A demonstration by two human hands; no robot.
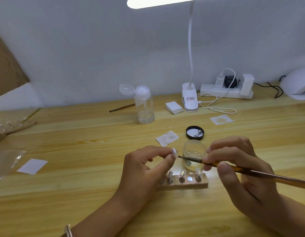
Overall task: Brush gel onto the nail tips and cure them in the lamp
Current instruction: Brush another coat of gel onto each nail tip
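A clear nail tip [174,152] sits low and just right of centre, pinched between the thumb and forefinger of the left hand [145,170], whose other fingers [139,161] curl loosely underneath. At three o'clock from the tip, and almost touching it, is the dark bristle end of a brush [261,174]. The right hand [237,165] grips the brush near the ferrule, with its thumb and fingers [223,151] curled round the amber handle, which runs off toward four o'clock. Just behind the bristles stands an open glass jar [193,149] with clear liquid at the bottom. Its black lid [195,132] lies upturned at twelve o'clock from the jar. At six o'clock from the jar, a wooden holder block [187,184] lies on the tabletop [80,194] and carries small stands, some of them bearing nail tips. A used wipe [167,138] lies at eleven o'clock from the jar. Farther back stand a clear pump bottle [144,106] with its cap flipped open, a clip-on desk lamp [189,100] and a power strip [227,90]. The white curing lamp [299,84] sits at the tabletop's far right edge, at two o'clock from the hands and well apart from them.
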